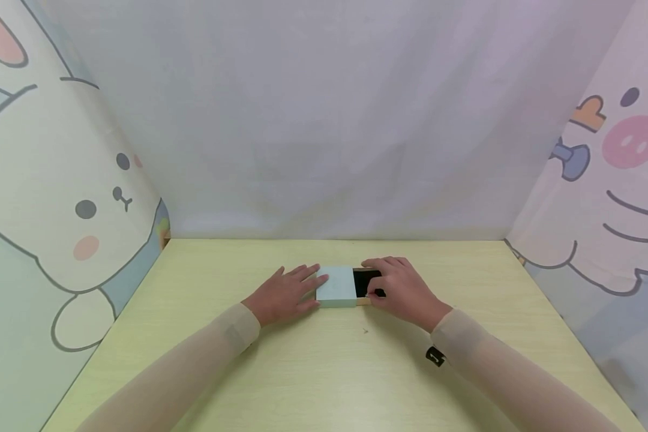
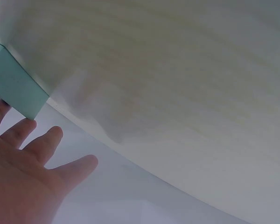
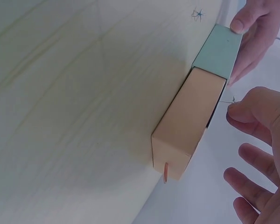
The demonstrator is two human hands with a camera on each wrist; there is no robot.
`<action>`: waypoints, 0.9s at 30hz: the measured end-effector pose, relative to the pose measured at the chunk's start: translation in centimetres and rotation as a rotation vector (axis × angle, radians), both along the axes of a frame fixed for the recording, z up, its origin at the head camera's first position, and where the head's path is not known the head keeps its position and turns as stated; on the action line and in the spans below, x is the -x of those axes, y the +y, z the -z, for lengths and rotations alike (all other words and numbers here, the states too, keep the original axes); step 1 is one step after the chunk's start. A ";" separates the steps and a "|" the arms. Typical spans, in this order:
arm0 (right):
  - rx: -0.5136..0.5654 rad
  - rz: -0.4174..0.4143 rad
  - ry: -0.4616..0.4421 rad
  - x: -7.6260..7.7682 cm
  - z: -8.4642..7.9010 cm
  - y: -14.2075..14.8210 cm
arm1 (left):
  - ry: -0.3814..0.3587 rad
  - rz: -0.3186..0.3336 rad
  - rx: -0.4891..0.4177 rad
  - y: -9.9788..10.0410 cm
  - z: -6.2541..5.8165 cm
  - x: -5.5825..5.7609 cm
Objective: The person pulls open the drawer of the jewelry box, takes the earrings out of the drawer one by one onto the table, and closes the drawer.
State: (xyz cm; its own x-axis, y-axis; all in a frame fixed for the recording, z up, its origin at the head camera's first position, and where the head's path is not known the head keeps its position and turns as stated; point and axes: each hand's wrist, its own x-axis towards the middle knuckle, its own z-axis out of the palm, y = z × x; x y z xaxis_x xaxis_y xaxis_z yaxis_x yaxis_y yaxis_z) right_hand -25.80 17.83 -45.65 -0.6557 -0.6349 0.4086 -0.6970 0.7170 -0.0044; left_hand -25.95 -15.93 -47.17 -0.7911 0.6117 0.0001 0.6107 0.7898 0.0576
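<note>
A drawer-style gift box lies on the table, its mint-green sleeve [image 1: 336, 284] at the left. The peach drawer [image 3: 189, 112] is pulled out to the right, showing a black lining [image 1: 363, 283] and a small ribbon pull [image 3: 165, 172]. My left hand [image 1: 288, 294] rests against the sleeve's left end with fingers spread, one fingertip on its top. Over the drawer, my right hand [image 1: 402, 291] pinches a small silver star-shaped earring [image 3: 233, 100] between thumb and index finger, its thin pin pointing toward the box. The other right fingers are spread apart.
A second star-shaped earring [image 3: 199, 15] lies on the table [image 1: 324, 372] in front of the box. A black tag [image 1: 435, 356] hangs by the right sleeve cuff. White cloth [image 1: 335, 132] stands behind the table, and cartoon-printed cloths flank both sides.
</note>
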 end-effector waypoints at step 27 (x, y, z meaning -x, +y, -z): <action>-0.012 -0.019 0.017 -0.9 0.6 0.3 | 0.025 0.013 0.009 -0.2 0.4 0.3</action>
State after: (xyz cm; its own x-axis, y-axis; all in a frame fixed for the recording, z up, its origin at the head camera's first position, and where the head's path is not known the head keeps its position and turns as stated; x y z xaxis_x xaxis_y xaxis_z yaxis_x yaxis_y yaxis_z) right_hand -24.95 18.16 -46.21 -0.6364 -0.6522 0.4120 -0.7105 0.7035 0.0161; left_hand -26.22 -16.11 -47.60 -0.7832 0.6217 0.0141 0.6217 0.7824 0.0357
